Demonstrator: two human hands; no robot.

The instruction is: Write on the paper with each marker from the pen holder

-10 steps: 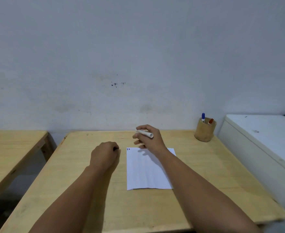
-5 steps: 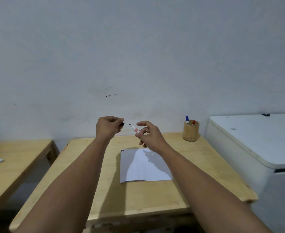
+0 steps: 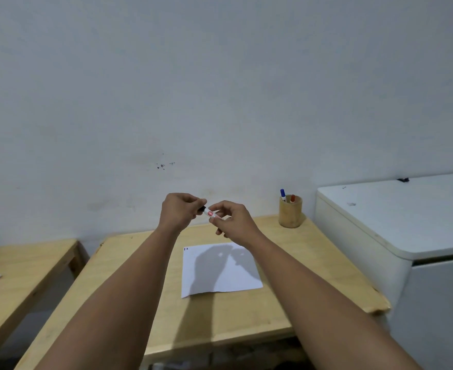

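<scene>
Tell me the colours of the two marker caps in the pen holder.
Blue and orange-red, seen in the head view.

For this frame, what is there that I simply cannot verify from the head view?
- Marker: the fingers of the left hand and right hand hide its ends, so capped or uncapped is unclear.
- Marks at the corner of the paper: too small to read.
- Pen holder: its wall hides the bodies of the blue marker and red marker.
- Side table: cut off by the left edge.
</scene>
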